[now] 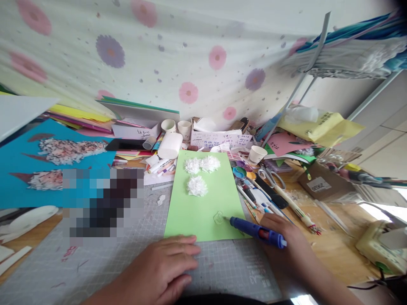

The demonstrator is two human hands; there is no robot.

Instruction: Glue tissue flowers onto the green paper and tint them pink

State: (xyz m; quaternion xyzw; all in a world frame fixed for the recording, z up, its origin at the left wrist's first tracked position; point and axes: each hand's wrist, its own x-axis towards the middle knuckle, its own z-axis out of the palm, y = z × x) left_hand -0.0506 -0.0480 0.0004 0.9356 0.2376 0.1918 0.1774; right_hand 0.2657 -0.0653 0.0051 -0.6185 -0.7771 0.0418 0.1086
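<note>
A light green sheet of paper point(178, 212) lies on a grey cutting mat point(222, 271). Three ruffled white paper flowers point(197, 186) sit on its upper half. Near the lower right of the sheet is a clear squiggly ring of glue point(218, 217). My right hand point(280, 237) grips a blue hot glue pen point(257, 231), its tip beside that ring. My left hand point(168, 264) rests flat, fingers stretched out, with the fingertips at the sheet's lower left edge. It holds nothing.
Markers point(162, 165), paper cups point(257, 154), a white cylinder point(171, 145) and scissors point(270, 176) crowd the back and right. Blue paper with ruffled shapes point(19, 156) lies left. A cardboard box point(321, 184) and a power strip point(381, 245) stand right. One left patch is pixelated.
</note>
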